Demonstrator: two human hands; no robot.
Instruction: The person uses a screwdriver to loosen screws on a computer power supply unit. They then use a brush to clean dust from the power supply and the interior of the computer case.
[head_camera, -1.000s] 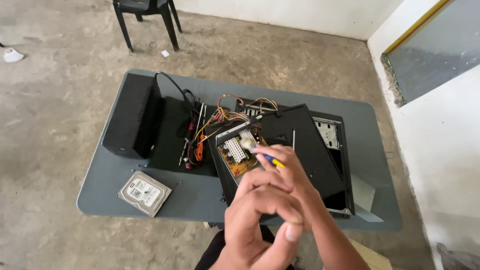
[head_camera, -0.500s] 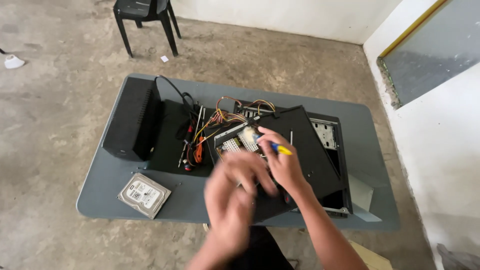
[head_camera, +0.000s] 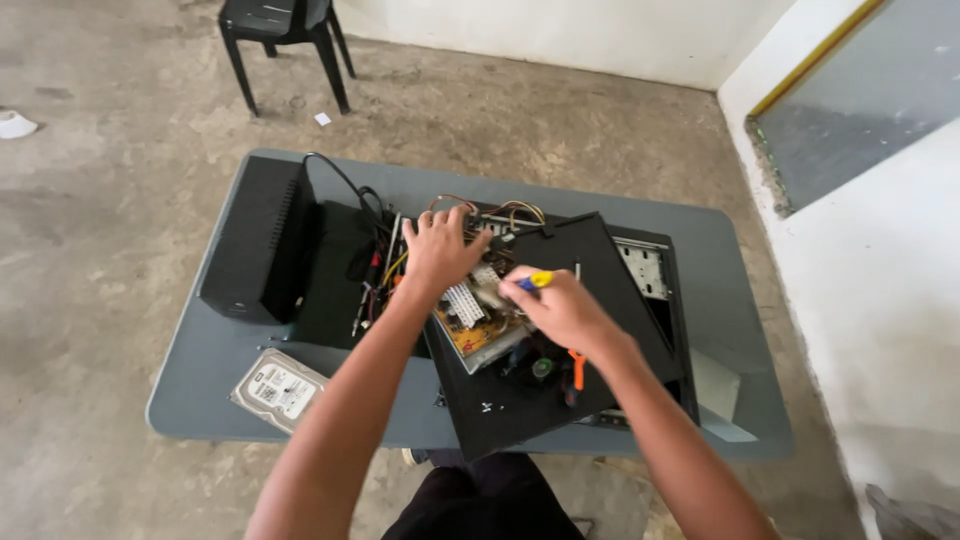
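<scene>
Screwdriver (head_camera: 533, 282) sits in the right hand's (head_camera: 562, 310) closed grip; left hand (head_camera: 440, 248), spread wide, presses the circuit board (head_camera: 478, 322).

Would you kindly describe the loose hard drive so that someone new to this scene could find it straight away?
Start at the grey table on the concrete floor and go to its near left corner, in front of the tall black box. The hard drive lies flat there by the table's edge, apart from the opened computer case. It is the only small silver slab with a pale label on top.
</scene>
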